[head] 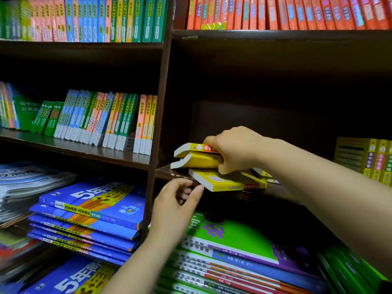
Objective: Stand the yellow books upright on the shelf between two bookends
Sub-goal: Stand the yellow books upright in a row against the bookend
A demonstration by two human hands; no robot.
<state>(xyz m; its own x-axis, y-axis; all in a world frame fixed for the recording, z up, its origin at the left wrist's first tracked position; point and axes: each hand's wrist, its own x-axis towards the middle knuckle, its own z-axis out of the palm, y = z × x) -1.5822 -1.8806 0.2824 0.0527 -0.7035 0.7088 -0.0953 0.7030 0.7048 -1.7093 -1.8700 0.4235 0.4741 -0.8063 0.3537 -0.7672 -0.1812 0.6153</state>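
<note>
My right hand [235, 149] grips two small yellow books [195, 157] by their spines and holds them lifted, pages fanning to the left. Below them another yellow book [220, 180] lies flat on the dark shelf board [250, 195], its corner over the front edge. More flat yellow books [264, 174] show behind my right forearm. My left hand [180, 200] hovers just under the shelf edge, fingers curled and apart, holding nothing. Upright yellow books [373, 158] stand at the right end of the same shelf. No bookend is visible.
A dark vertical divider [158, 132] bounds the shelf on the left. Slanting small books [106, 119] fill the left bay. Blue workbooks [89, 215] and green workbooks [229, 240] lie stacked below. Orange books [286, 13] line the shelf above.
</note>
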